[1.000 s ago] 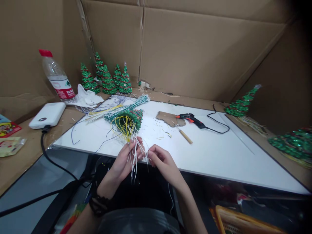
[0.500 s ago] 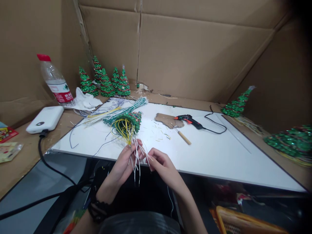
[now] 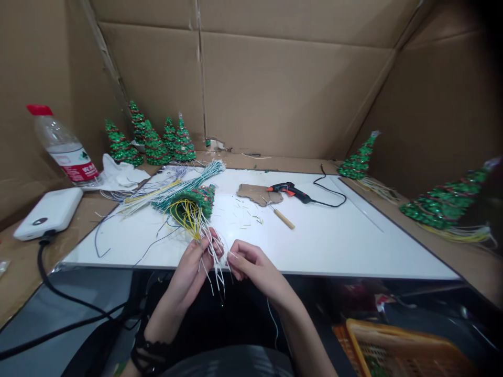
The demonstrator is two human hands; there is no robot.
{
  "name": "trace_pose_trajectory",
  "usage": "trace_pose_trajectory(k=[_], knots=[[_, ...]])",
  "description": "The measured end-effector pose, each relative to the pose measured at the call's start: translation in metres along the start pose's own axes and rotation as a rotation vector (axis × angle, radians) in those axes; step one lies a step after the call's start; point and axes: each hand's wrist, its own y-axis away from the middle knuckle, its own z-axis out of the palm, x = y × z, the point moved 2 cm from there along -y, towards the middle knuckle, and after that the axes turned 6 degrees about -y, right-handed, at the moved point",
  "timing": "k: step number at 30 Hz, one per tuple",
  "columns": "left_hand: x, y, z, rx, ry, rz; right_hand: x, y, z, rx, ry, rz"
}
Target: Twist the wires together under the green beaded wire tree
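Observation:
A small green tinsel Christmas tree (image 3: 205, 199) lies on its side on the white board, its hollow base facing me. Yellow wires (image 3: 191, 220) and white wires (image 3: 214, 243) spill out of that base towards me. My left hand (image 3: 192, 267) is closed around the bundle of wires near the board's front edge. Just to its right, my right hand (image 3: 251, 264) pinches the end of a white wire between thumb and fingers. Behind the tree lies a bundle of green and white wires (image 3: 196, 180).
A black glue gun (image 3: 293, 192) rests on a torn cardboard piece (image 3: 251, 193), near a wooden-handled tool (image 3: 283, 218). Several finished-looking trees (image 3: 157, 144) stand back left; two more trees (image 3: 444, 201) are at right. A bottle (image 3: 68, 152) and white power bank (image 3: 49, 212) are left.
The view has turned to the right, so the scene sits further left. Both hands keep hold of the wires, nearly in the same pose.

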Motion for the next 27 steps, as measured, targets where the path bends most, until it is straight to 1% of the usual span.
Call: trace_pose_trajectory(k=[6,10,17,23,27], knots=[[0.0024,-0.0009,0.0061,0.07,0.052,0.003,-0.0023,0.0024,-0.0012,-0.019,0.03,-0.004],[0.0031,-0.0011,0.0071,0.088,0.059,0.02,-0.004,0.0039,-0.0012,-0.027,0.047,-0.008],[0.0018,-0.0049,0.0056,0.113,0.084,0.041,-0.006,0.0049,-0.0021,0.019,0.132,0.0],[0.0014,-0.0059,0.0088,0.206,0.063,0.074,-0.0051,0.0037,-0.0015,0.054,0.152,0.015],[0.0015,-0.0041,0.0091,0.166,0.029,0.07,-0.0098,0.0039,-0.0016,0.109,0.114,-0.029]])
